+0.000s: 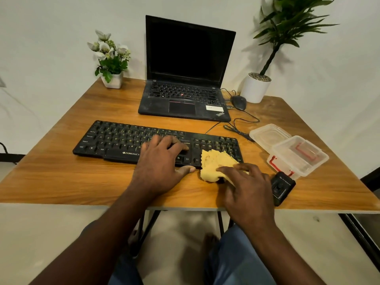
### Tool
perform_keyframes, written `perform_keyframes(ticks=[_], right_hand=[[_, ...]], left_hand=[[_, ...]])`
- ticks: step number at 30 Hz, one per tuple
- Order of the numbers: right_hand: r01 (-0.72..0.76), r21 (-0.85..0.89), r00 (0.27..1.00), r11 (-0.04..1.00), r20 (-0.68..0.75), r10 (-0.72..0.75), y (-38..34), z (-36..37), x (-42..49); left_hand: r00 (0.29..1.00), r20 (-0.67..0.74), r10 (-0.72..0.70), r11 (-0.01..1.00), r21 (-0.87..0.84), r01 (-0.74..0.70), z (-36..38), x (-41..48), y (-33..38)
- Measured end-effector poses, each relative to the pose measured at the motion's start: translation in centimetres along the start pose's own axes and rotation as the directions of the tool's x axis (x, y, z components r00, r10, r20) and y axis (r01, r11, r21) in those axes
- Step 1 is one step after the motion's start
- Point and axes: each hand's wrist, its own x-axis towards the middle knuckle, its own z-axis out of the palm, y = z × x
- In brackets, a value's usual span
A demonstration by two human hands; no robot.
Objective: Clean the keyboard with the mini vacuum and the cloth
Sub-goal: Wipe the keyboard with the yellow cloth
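The left hand (162, 161) is laid flat and spread on the black keyboard (115, 138), with nothing held. The right hand (246, 188) is set with curved fingers over the yellow cloth (213, 161), which is draped across the keyboard's right front corner; whether it is pinched cannot be told. The mini vacuum (282, 187) is seen just right of that hand on the wooden table (61, 177), beside clear containers (298, 155), with a laptop (185, 64) behind, near a white wall (51, 27).
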Motion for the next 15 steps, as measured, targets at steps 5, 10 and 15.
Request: perform_keyframes(ticks=[5,10,15], right_hand=[[0.115,0.027,0.993,0.993,-0.004,-0.115,-2.3,0.9,0.2],[0.004,0.056,1.0,0.998,-0.01,-0.003,-0.7,-0.5,3.4],[-0.271,0.277,0.93,0.922,-0.172,0.325,1.4,-2.9,11.0]], left_hand=[[1.0,0.002,0.006,1.0,0.03,-0.006,0.0,0.0,0.0],[1.0,-0.001,0.009,1.0,0.014,-0.009,-0.1,-0.1,0.0],[1.0,-0.001,0.014,1.0,0.021,-0.014,-0.3,-0.2,0.0]])
